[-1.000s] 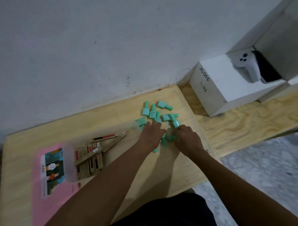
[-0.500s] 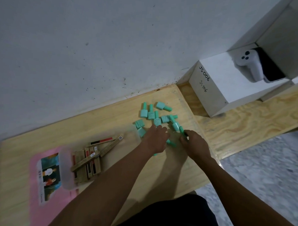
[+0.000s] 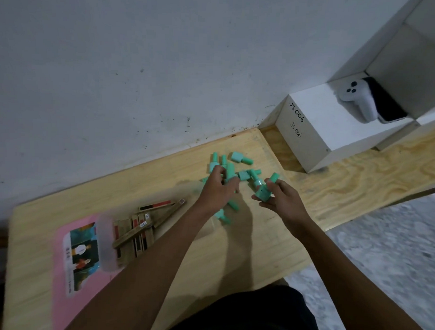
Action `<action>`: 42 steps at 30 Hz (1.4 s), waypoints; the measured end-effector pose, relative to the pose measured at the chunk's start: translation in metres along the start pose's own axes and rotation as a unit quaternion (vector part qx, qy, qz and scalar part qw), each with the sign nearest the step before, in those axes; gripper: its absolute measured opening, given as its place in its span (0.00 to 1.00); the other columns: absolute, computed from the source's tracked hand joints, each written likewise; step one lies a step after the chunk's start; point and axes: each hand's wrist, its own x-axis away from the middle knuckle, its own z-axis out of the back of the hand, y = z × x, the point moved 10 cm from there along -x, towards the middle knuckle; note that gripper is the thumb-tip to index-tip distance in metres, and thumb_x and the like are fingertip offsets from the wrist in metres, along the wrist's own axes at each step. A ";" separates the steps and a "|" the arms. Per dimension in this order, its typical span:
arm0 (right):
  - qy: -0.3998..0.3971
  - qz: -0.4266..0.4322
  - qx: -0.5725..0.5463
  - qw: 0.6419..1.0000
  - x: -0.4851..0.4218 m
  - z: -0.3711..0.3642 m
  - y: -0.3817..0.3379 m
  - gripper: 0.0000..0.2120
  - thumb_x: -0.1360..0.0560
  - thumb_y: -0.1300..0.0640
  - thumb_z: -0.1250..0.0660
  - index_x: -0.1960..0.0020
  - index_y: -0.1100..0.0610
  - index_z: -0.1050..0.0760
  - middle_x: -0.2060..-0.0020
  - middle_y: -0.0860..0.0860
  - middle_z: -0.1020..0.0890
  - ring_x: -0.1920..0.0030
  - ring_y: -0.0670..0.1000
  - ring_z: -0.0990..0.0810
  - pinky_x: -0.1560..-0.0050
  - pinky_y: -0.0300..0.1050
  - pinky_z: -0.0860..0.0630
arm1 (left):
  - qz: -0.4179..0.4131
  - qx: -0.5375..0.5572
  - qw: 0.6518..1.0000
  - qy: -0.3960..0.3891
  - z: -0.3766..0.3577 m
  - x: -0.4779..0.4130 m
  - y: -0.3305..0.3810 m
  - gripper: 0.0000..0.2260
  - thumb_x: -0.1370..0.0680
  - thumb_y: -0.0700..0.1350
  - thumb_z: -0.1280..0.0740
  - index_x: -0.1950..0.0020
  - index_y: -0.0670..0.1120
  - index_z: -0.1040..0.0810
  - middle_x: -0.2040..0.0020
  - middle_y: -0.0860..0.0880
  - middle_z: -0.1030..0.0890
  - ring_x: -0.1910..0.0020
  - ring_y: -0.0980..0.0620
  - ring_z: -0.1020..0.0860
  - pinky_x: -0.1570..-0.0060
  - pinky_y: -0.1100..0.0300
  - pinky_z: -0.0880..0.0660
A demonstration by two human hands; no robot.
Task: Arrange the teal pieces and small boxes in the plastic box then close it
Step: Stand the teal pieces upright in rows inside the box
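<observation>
Several teal bottle-shaped pieces (image 3: 241,158) lie scattered near the wall end of the wooden table (image 3: 245,249). My left hand (image 3: 217,189) is closed around a few teal pieces (image 3: 229,171), with more teal pieces (image 3: 222,215) showing beneath it. My right hand (image 3: 282,195) holds up one teal piece (image 3: 265,191) just above the table. The clear plastic box (image 3: 107,242) lies at the left with several slim brown and red small boxes (image 3: 140,233) in and across it.
A pink sheet with a printed picture (image 3: 80,254) lies under the plastic box at the left. A white cube labelled JS006 (image 3: 318,129) stands at the right with a white controller (image 3: 359,100) on it. The wall runs along the table's far edge.
Both hands rose off the pile. My right hand lifted a teal piece, and my left hand gathered a few pieces and shifted toward the wall.
</observation>
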 end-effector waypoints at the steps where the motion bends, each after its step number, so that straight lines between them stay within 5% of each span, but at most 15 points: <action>1: -0.015 0.011 0.010 1.000 0.004 -0.009 -0.004 0.10 0.19 0.51 0.39 0.43 0.55 0.24 0.48 0.54 0.18 0.50 0.55 0.15 0.48 0.51 0.19 | 0.027 0.068 0.997 0.000 0.005 0.005 -0.006 0.07 0.23 0.44 0.39 0.45 0.45 0.30 0.64 0.47 0.24 0.68 0.53 0.29 0.69 0.61 0.31; 7: -0.074 0.123 0.190 0.971 0.017 -0.070 -0.030 0.08 0.20 0.51 0.38 0.45 0.52 0.23 0.51 0.46 0.20 0.49 0.47 0.19 0.52 0.41 0.19 | 0.034 0.304 0.951 0.052 0.050 0.037 -0.033 0.09 0.18 0.48 0.49 0.47 0.47 0.30 0.69 0.47 0.28 0.74 0.53 0.35 0.71 0.58 0.38; 13: -0.113 0.233 0.382 0.887 0.012 -0.139 -0.040 0.12 0.23 0.51 0.32 0.42 0.55 0.23 0.53 0.45 0.19 0.53 0.41 0.22 0.56 0.27 0.29 | 0.030 0.176 0.973 0.144 0.104 0.061 -0.062 0.09 0.18 0.50 0.45 0.51 0.52 0.27 0.61 0.49 0.22 0.60 0.50 0.22 0.57 0.53 0.25; 16: -0.126 0.276 0.482 0.822 0.008 -0.164 -0.040 0.14 0.24 0.48 0.32 0.42 0.53 0.23 0.51 0.45 0.17 0.50 0.44 0.21 0.52 0.40 0.25 | 0.024 0.098 0.980 0.173 0.124 0.067 -0.071 0.09 0.19 0.51 0.41 0.49 0.49 0.24 0.54 0.49 0.18 0.52 0.50 0.20 0.51 0.58 0.23; 19: -0.128 0.311 0.556 0.760 -0.001 -0.179 -0.035 0.13 0.25 0.47 0.32 0.43 0.52 0.20 0.48 0.48 0.17 0.46 0.51 0.21 0.49 0.46 0.27 | -0.011 0.017 0.983 0.184 0.133 0.068 -0.066 0.07 0.21 0.48 0.36 0.50 0.45 0.22 0.55 0.49 0.19 0.56 0.52 0.22 0.64 0.73 0.28; 24: -0.109 0.345 0.648 0.670 -0.013 -0.188 -0.024 0.13 0.27 0.47 0.30 0.45 0.51 0.18 0.39 0.51 0.25 0.35 0.53 0.30 0.39 0.51 0.32 | -0.018 -0.103 0.968 0.230 0.138 0.061 -0.068 0.11 0.25 0.49 0.31 0.48 0.43 0.19 0.53 0.46 0.24 0.59 0.54 0.26 0.64 0.71 0.34; 28: -0.093 0.369 0.689 0.617 -0.013 -0.194 -0.019 0.11 0.29 0.50 0.28 0.49 0.52 0.16 0.41 0.53 0.23 0.36 0.56 0.28 0.41 0.54 0.30 | -0.023 -0.090 0.970 0.227 0.129 0.056 -0.067 0.08 0.25 0.45 0.30 0.49 0.42 0.19 0.59 0.49 0.20 0.65 0.60 0.25 0.67 0.75 0.31; 33: -0.063 0.372 0.706 0.599 -0.015 -0.197 -0.020 0.08 0.32 0.53 0.26 0.54 0.51 0.15 0.47 0.52 0.20 0.42 0.55 0.24 0.47 0.53 0.27 | -0.011 -0.126 0.967 0.223 0.122 0.043 -0.071 0.07 0.26 0.45 0.30 0.51 0.43 0.19 0.62 0.51 0.21 0.64 0.54 0.25 0.60 0.59 0.26; 42: -0.076 0.360 0.715 0.595 -0.015 -0.200 -0.020 0.13 0.27 0.51 0.32 0.45 0.53 0.17 0.41 0.52 0.23 0.38 0.54 0.28 0.41 0.53 0.30 | -0.007 -0.174 0.961 0.217 0.118 0.027 -0.075 0.03 0.25 0.43 0.32 0.52 0.48 0.21 0.57 0.48 0.17 0.59 0.48 0.21 0.59 0.54 0.22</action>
